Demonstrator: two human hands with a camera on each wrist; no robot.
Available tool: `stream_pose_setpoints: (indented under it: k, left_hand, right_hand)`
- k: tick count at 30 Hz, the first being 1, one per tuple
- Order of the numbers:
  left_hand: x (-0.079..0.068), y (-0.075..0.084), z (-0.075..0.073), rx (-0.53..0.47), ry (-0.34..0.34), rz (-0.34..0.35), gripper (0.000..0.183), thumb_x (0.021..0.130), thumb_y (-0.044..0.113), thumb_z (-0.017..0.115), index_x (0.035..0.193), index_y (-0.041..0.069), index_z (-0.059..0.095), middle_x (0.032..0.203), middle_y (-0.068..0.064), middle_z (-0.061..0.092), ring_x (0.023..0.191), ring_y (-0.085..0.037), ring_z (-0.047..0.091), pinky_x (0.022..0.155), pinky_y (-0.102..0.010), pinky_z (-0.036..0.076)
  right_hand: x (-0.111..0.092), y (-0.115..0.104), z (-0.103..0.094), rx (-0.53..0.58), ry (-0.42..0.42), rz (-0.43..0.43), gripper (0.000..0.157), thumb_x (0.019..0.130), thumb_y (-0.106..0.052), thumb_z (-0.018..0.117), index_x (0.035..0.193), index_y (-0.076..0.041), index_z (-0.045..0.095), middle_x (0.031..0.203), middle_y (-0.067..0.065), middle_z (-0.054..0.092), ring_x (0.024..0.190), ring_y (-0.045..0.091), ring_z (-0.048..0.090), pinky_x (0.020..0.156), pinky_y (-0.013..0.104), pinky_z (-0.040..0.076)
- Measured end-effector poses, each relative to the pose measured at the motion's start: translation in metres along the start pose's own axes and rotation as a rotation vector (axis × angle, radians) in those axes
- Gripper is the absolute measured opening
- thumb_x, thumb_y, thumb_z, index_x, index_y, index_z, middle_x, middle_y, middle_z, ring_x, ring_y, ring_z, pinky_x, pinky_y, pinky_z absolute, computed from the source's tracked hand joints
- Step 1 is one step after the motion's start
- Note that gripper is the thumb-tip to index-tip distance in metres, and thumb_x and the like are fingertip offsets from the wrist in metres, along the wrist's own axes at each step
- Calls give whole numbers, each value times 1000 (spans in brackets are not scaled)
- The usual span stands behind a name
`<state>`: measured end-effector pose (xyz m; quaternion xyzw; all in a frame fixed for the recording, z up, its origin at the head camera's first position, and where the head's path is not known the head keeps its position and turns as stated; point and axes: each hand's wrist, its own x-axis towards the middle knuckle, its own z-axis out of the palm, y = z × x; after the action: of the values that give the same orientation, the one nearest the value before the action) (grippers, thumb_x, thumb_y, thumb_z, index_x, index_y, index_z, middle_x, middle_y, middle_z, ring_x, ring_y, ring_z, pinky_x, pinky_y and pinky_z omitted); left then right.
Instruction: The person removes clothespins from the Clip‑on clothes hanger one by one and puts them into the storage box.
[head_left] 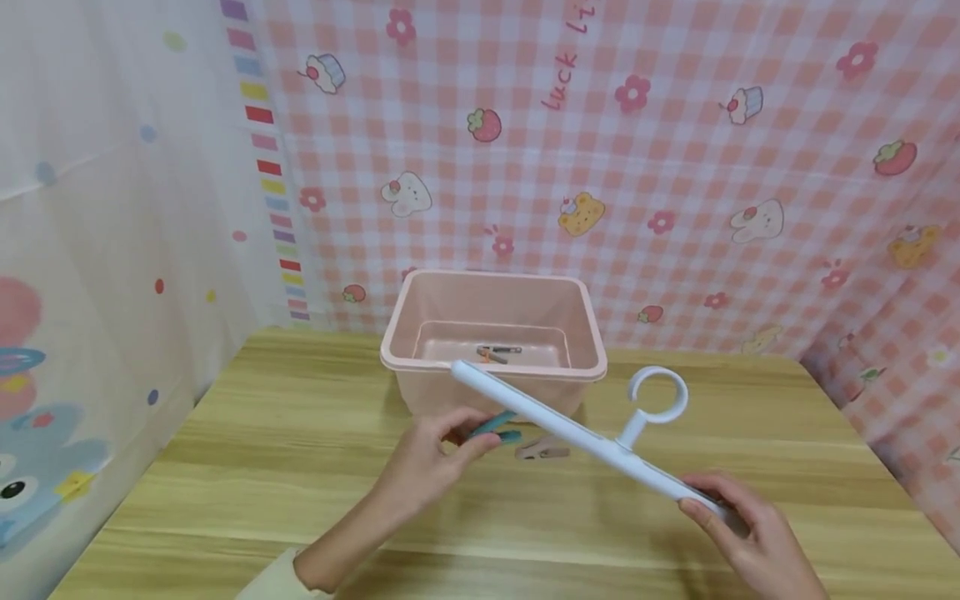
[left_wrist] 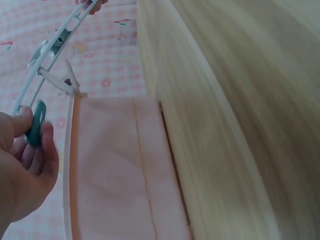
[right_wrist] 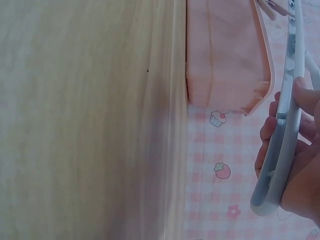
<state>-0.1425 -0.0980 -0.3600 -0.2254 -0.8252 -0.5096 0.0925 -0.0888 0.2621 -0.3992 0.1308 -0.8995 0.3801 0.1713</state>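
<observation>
My left hand point(head_left: 435, 458) pinches a teal clothespin point(head_left: 501, 429) between thumb and fingers, close under the far arm of a pale blue hanger point(head_left: 570, 431). In the left wrist view the teal clothespin point(left_wrist: 36, 124) stands upright right at the hanger's end. My right hand point(head_left: 753, 533) grips the hanger's other end, holding it tilted over the table, its ring-shaped hook point(head_left: 681, 396) pointing up and away. A pale pinkish clothespin point(head_left: 542, 448) hangs below the hanger's middle; it also shows on the bar's underside in the left wrist view point(left_wrist: 59, 82).
Behind the hanger a pink plastic bin point(head_left: 491, 279) stands on the wood-grain table point(head_left: 300, 392). Several clothespins point(head_left: 495, 354) lie on its floor. A pink checked cloth point(head_left: 525, 167) hangs at the back and right, a white patterned one point(head_left: 135, 208) at the left.
</observation>
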Motion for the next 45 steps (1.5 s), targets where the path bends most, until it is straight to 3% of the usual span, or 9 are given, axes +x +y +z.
stream_pose_setpoints:
  k: [7, 12, 16, 23, 28, 33, 38, 42, 45]
  left_hand:
    - [-2, -3, 1, 231, 183, 314, 15, 84, 13, 79, 97, 7, 75, 82, 3, 66, 69, 0, 55, 58, -16, 48]
    - [-4, -4, 4, 268, 223, 387, 14, 84, 10, 79, 96, 6, 74, 82, 3, 65, 69, -1, 57, 59, -10, 47]
    - [-4, -4, 3, 153, 176, 302, 12, 85, 11, 79, 96, 7, 76, 81, 1, 69, 69, -1, 59, 60, -15, 50]
    - [-1, -5, -9, -477, -155, -175, 31, 96, 13, 67, 115, -13, 68, 90, -3, 77, 71, -2, 68, 71, -22, 59]
    - [1, -5, -16, -644, -288, -338, 42, 98, 18, 65, 121, -17, 61, 84, 10, 77, 70, -1, 66, 76, -21, 56]
    - [1, -6, -19, -704, -337, -378, 44, 97, 16, 64, 122, -20, 57, 88, 7, 78, 70, -2, 66, 79, -24, 54]
    - [-1, -5, -20, -606, -257, -347, 40, 97, 16, 66, 119, -17, 62, 84, 11, 76, 68, -1, 64, 77, -22, 54]
    - [-2, -2, -15, -411, -122, -206, 31, 94, 12, 70, 115, -11, 69, 91, -1, 72, 72, -2, 63, 72, -20, 56]
    - [-5, -1, -10, -182, 11, -35, 23, 90, 12, 73, 109, -2, 75, 89, -7, 68, 73, -1, 59, 66, -19, 53]
  right_hand:
    - [-2, 4, 0, 9, -10, -9, 22, 92, -5, 70, 112, -14, 70, 95, -18, 68, 79, -2, 60, 67, 19, 50]
    - [-3, 9, 0, 15, -14, -19, 25, 91, -2, 71, 113, -12, 70, 94, -17, 69, 78, -2, 60, 66, 20, 50]
    - [-4, 10, 0, 15, -21, -19, 24, 91, -2, 70, 113, -13, 70, 93, -16, 69, 78, -2, 59, 65, 20, 50]
    - [-3, 6, -1, 54, -44, -26, 23, 92, -2, 69, 112, -13, 69, 96, -15, 69, 80, -1, 61, 68, 18, 51]
    - [-3, 7, -2, 75, -43, -61, 26, 92, 1, 68, 114, -13, 69, 100, -16, 68, 81, -1, 61, 69, 18, 51]
    - [-2, 8, -1, 85, -38, -92, 28, 90, 4, 68, 114, -12, 69, 100, -16, 68, 81, -1, 60, 69, 17, 50]
    - [-1, 8, 0, 93, -47, -107, 29, 90, 5, 68, 114, -12, 69, 100, -16, 68, 81, -1, 59, 69, 17, 50]
    - [-1, 10, -1, 88, -50, -105, 30, 90, 6, 68, 114, -12, 69, 101, -17, 68, 81, -1, 59, 68, 17, 49]
    - [-1, 11, 0, 84, -61, -95, 30, 90, 5, 68, 115, -11, 70, 101, -18, 68, 81, -1, 59, 67, 18, 49]
